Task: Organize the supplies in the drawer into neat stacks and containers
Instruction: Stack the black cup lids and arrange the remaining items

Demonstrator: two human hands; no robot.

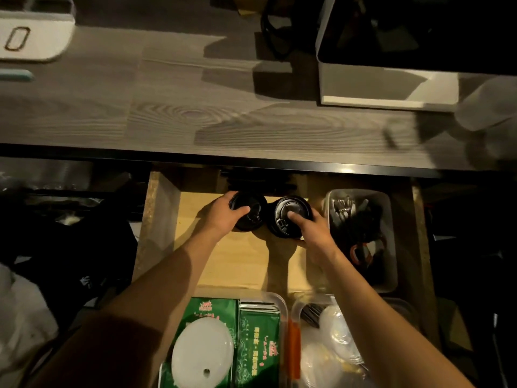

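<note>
Drawer [282, 264] open under worktop [167, 107]. Near end of drawer: tray [284, 303] with green packets [258, 340] and white lid [202, 351]; clear lids [335, 331] just right of tray. Past tray, on drawer floor: left hand [223, 217] curled round left black lid stack [250, 211], right hand [313, 228] curled round right black lid stack [289, 217]. Stacks side by side, touching. Grey bin [389, 203] of cutlery at drawer's right. White box [389, 82] far off on worktop.

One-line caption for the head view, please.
Left hand and right hand each grip a stack of black cup lids side by side in the open drawer.
</note>
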